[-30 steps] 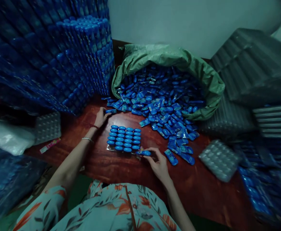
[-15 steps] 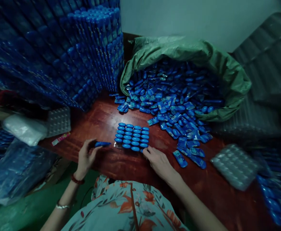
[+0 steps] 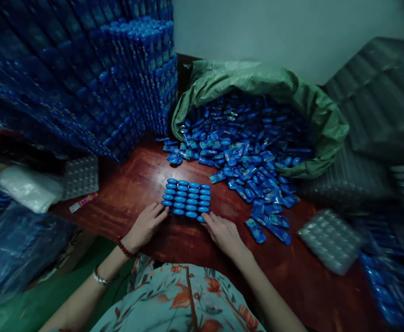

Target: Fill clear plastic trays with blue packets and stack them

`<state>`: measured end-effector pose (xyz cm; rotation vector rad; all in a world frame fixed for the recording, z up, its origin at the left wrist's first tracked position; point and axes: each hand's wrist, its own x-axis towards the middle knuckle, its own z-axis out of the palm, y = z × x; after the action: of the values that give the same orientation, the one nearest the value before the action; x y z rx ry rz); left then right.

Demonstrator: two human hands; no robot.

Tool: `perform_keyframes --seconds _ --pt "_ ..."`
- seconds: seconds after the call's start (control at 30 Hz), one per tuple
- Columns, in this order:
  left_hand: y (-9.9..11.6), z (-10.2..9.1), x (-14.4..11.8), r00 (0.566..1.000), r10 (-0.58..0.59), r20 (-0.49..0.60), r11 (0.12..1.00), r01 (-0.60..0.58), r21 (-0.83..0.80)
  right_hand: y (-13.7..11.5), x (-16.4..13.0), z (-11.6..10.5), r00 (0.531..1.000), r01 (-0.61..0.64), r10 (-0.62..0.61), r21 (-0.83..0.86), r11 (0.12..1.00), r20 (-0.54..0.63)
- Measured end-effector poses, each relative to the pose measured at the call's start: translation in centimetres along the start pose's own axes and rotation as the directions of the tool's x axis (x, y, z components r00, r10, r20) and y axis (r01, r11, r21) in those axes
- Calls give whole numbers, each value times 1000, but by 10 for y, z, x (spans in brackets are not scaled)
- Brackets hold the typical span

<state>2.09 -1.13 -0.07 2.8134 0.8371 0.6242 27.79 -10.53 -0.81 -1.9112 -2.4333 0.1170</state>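
On our reddish desk (image 3: pixel 184 235), before a pale wall (image 3: pixel 250 32), sits a block of blue packets (image 3: pixel 187 196). Our left hand (image 3: pixel 144 226) and right hand (image 3: pixel 225 236) touch its near corners; whether fingers (image 3: pixel 210 221) clamp, we cannot tell.

Dim, greenish light; pale glare on table (image 3: pixel 157 169); edges stretched, blurred.
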Motion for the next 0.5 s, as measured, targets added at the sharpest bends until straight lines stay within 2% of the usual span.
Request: perform_keyframes --seconds 0.17,0.3,0.4,0.5 --pt "-5 -11 13 990 50 134 998 -47 -31 5 -7 24 987 16 1 102 995 -163" --pt "-12 -8 12 979 33 202 997 -17 -78 5 -9 31 976 35 -3 143 989 -218" --pt "-16 -2 3 985 -13 172 996 28 -86 5 -10 31 967 39 12 198 979 -253" --pt "-16 2 -4 995 -87 50 991 91 -99 2 -6 22 924 22 90 289 957 -370"
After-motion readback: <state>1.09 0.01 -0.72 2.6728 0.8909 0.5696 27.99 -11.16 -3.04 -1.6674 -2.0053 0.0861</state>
